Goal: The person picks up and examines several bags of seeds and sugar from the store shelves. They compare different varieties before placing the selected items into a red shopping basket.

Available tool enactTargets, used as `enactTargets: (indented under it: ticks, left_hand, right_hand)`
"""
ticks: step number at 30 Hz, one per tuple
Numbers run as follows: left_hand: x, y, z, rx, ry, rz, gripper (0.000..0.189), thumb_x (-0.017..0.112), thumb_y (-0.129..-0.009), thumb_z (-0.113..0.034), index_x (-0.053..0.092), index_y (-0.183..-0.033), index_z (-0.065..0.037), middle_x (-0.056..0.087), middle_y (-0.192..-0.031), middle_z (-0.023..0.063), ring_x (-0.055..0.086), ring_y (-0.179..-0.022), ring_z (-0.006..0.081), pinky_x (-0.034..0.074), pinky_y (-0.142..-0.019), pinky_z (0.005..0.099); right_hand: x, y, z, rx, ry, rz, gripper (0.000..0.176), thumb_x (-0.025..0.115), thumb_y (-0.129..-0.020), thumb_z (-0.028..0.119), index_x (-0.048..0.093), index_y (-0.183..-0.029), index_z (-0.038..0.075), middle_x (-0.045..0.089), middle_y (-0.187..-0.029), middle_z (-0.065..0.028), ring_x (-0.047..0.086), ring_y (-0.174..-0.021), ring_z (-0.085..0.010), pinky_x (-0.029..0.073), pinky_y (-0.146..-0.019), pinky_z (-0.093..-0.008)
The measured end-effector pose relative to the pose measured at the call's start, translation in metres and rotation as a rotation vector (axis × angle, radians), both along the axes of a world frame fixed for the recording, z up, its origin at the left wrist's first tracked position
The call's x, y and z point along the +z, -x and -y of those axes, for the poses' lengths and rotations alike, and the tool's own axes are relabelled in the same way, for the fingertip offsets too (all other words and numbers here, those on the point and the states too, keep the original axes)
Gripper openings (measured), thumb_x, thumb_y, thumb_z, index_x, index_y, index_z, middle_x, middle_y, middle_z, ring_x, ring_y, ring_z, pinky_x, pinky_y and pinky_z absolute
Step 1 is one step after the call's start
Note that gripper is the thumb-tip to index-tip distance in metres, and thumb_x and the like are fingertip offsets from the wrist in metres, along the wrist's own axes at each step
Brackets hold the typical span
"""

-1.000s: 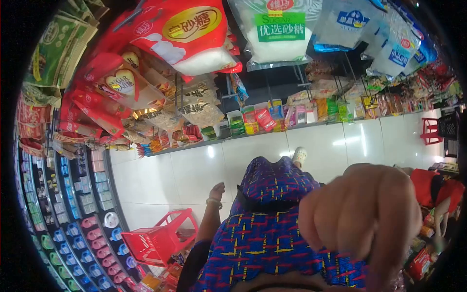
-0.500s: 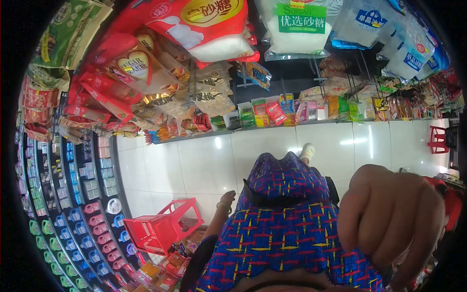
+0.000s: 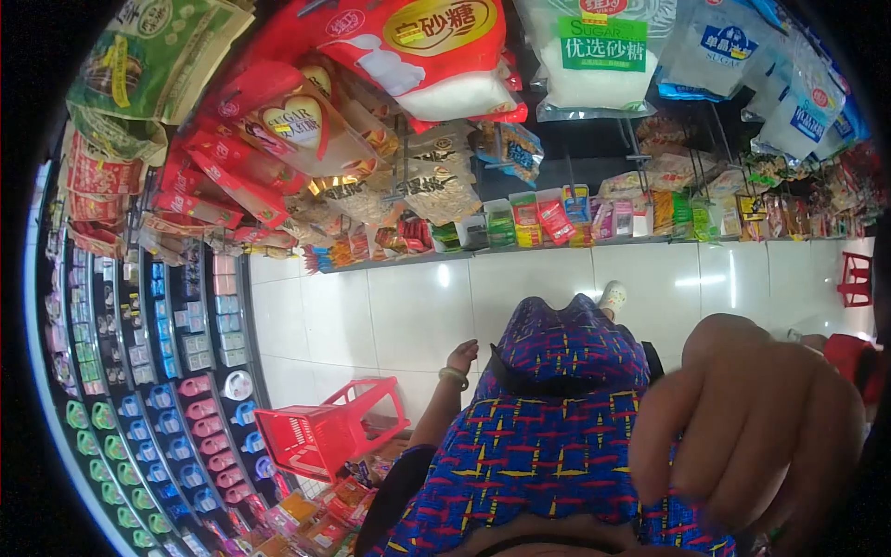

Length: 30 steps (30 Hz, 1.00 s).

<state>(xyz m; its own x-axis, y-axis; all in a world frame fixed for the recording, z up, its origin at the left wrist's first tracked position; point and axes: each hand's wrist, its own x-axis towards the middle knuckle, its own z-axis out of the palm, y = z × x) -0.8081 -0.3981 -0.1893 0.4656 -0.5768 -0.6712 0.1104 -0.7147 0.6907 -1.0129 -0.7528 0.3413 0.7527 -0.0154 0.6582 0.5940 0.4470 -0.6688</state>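
Observation:
My right hand (image 3: pixel 752 427) is close to the camera at the lower right, its fingers curled into a fist with the knuckles up. Whatever may be inside it is hidden. My left hand (image 3: pixel 462 357), with a bracelet (image 3: pixel 453 377) at the wrist, hangs beside my blue patterned clothing (image 3: pixel 557 427). Its fingers look loosely bent, and I see no object in them. Nearest to that hand is a red plastic basket (image 3: pixel 302 441), standing apart from it on the left. Neither hand touches the shelf goods.
Ahead, a hanging rack holds a red sugar bag (image 3: pixel 436 65), a clear white sugar bag (image 3: pixel 594 60) and small packets (image 3: pixel 538 218). Bottle shelves (image 3: pixel 167 418) line the left. Packaged goods (image 3: pixel 325 520) lie lower left. A red stool (image 3: pixel 854 280) stands far right on the tiled floor (image 3: pixel 418 306).
The view has swung so that the racks, basket and floor sit further right in the picture. My left hand has risen slightly. My right hand stays curled near the camera.

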Motion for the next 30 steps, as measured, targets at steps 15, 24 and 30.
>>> enactTargets:
  ticks: [15, 24, 30]
  left_hand:
    - [-0.077, -0.013, -0.07, -0.243, 0.055, 0.176, 0.034, 0.062, -0.071, 0.0, 0.061, -0.104, -0.011, 0.056, -0.118, 0.0094, 0.055, -0.107, 0.0263, 0.048, -0.088, 0.033]
    - [-0.027, 0.005, -0.044, -0.149, -0.038, 0.115, 0.043, 0.051, -0.085, -0.032, 0.056, -0.116, -0.003, 0.06, -0.111, 0.0104, 0.061, -0.083, 0.0183, 0.048, -0.076, 0.0301]
    - [-0.035, 0.002, -0.057, -0.159, -0.013, 0.142, 0.045, 0.054, -0.084, -0.033, 0.056, -0.117, -0.003, 0.063, -0.106, 0.0109, 0.062, -0.08, 0.0193, 0.048, -0.075, 0.0303]
  right_hand:
    - [-0.013, -0.007, -0.019, 0.033, -0.036, 0.059, 0.009, 0.065, -0.079, 0.023, 0.065, -0.077, 0.013, 0.053, -0.057, 0.0005, 0.043, -0.044, -0.011, 0.042, -0.072, -0.0348]
    - [0.014, -0.033, -0.006, 0.119, 0.259, 0.064, 0.008, 0.065, -0.08, 0.02, 0.063, -0.074, 0.015, 0.048, -0.051, 0.0048, 0.037, -0.041, -0.0079, 0.04, -0.068, -0.0312]
    - [-0.01, -0.021, -0.042, -0.228, -0.11, 0.161, 0.008, 0.066, -0.079, 0.02, 0.063, -0.073, 0.017, 0.048, -0.052, 0.0051, 0.038, -0.042, -0.0076, 0.041, -0.069, -0.0312]
